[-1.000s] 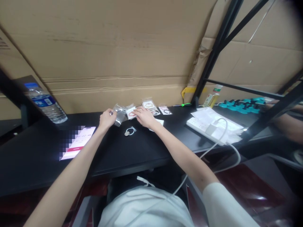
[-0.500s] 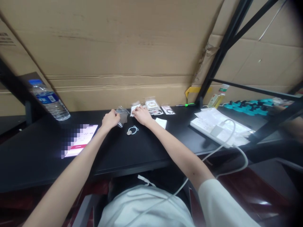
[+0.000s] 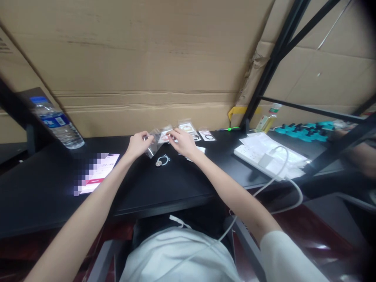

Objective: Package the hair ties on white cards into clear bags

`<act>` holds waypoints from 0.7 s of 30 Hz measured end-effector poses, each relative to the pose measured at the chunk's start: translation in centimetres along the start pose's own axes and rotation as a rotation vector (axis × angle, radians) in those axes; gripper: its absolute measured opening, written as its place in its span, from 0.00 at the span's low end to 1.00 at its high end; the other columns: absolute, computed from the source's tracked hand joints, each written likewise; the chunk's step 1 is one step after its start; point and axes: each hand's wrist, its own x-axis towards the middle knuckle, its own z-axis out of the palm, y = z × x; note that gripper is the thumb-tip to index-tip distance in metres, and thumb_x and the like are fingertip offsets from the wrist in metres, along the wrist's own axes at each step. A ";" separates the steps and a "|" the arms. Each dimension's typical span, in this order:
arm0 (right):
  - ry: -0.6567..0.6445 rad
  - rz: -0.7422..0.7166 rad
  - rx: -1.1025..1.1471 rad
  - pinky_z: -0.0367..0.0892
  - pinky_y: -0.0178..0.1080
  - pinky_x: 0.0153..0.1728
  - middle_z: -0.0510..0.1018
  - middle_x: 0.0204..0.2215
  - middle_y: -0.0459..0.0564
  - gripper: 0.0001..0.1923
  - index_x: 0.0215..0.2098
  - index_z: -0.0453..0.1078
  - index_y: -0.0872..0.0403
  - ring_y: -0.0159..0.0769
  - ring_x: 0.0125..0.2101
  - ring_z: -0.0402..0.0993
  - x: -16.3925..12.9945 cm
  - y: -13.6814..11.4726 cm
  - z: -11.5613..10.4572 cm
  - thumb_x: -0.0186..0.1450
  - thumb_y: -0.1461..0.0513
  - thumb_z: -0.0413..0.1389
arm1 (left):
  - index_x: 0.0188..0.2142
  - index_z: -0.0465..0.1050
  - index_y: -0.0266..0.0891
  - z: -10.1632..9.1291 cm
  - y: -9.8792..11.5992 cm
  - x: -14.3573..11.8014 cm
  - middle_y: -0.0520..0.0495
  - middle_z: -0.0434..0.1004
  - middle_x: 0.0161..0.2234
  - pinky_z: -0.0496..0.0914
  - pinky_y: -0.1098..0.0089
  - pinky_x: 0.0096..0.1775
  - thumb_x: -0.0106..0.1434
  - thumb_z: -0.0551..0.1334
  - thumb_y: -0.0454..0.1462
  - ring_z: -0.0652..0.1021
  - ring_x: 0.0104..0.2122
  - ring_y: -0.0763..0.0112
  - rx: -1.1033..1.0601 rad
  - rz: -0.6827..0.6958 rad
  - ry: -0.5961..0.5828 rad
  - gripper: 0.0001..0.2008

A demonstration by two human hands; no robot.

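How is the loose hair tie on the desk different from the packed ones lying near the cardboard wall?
The loose hair tie lies bare on the black desk, in front of the hands; the packed hair ties sit in small clear bags farther back. The loose one looks pale, with a round charm; one packed tie is dark. The loose one is untouched, apart from both hands. All lie flat on the desk.

A small clear plastic bag [image 3: 152, 144] is held up above the black table [image 3: 176, 184], a white card [image 3: 164, 137] just beside it.
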 end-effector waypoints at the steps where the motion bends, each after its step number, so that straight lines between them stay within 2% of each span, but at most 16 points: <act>1: -0.004 -0.006 0.016 0.66 0.36 0.47 0.81 0.50 0.53 0.19 0.57 0.76 0.51 0.38 0.48 0.76 -0.4 -0.3 -0.3 0.80 0.57 0.46 | 0.27 0.75 0.42 0.1 0.1 -0.2 0.47 0.84 0.31 0.72 0.67 0.39 0.60 0.61 0.44 0.82 0.35 0.60 -0.059 0.030 -0.015 0.11; 5: -0.056 -0.001 0.029 0.67 0.36 0.45 0.82 0.51 0.51 0.17 0.58 0.76 0.51 0.37 0.44 0.79 -1.2 -1.0 -0.5 0.78 0.57 0.49 | 0.24 0.67 0.41 0.5 0.9 -0.9 0.46 0.82 0.28 0.72 0.70 0.34 0.59 0.66 0.47 0.84 0.37 0.59 -0.374 0.073 -0.130 0.15; 9: -0.047 0.128 0.026 0.69 0.38 0.48 0.80 0.56 0.55 0.19 0.63 0.72 0.53 0.40 0.47 0.79 -0.8 -0.6 -0.1 0.76 0.58 0.53 | 0.23 0.60 0.42 0.2 2.1 -1.6 0.44 0.82 0.30 0.75 0.67 0.36 0.58 0.68 0.49 0.85 0.39 0.58 -0.592 0.013 -0.296 0.21; 11: -0.022 0.188 0.074 0.69 0.38 0.50 0.81 0.54 0.55 0.19 0.62 0.73 0.54 0.39 0.47 0.80 -0.6 -0.2 0.1 0.76 0.58 0.53 | 0.23 0.62 0.41 0.0 2.4 -1.8 0.45 0.82 0.31 0.78 0.64 0.41 0.57 0.70 0.49 0.85 0.38 0.60 -0.626 0.012 -0.355 0.21; 14: -0.026 0.245 0.204 0.71 0.37 0.47 0.84 0.49 0.51 0.16 0.57 0.74 0.53 0.35 0.40 0.81 -0.5 0.1 0.3 0.76 0.58 0.54 | 0.25 0.68 0.40 -0.2 2.6 -1.9 0.46 0.81 0.33 0.78 0.63 0.44 0.57 0.71 0.50 0.83 0.38 0.63 -0.616 0.061 -0.443 0.19; 18: -0.017 0.287 0.365 0.72 0.36 0.45 0.85 0.45 0.49 0.13 0.53 0.76 0.53 0.34 0.37 0.81 -0.5 0.2 0.8 0.73 0.58 0.58 | 0.30 0.75 0.39 -0.5 2.4 -2.0 0.46 0.81 0.34 0.77 0.65 0.42 0.59 0.71 0.51 0.81 0.36 0.66 -0.585 0.111 -0.505 0.18; 21: 0.026 0.295 0.477 0.74 0.40 0.47 0.84 0.47 0.53 0.15 0.52 0.76 0.54 0.37 0.42 0.82 -0.2 0.6 1.1 0.69 0.57 0.63 | 0.31 0.75 0.39 -0.7 2.3 -2.0 0.47 0.81 0.33 0.76 0.69 0.39 0.60 0.71 0.50 0.80 0.35 0.68 -0.582 0.123 -0.528 0.17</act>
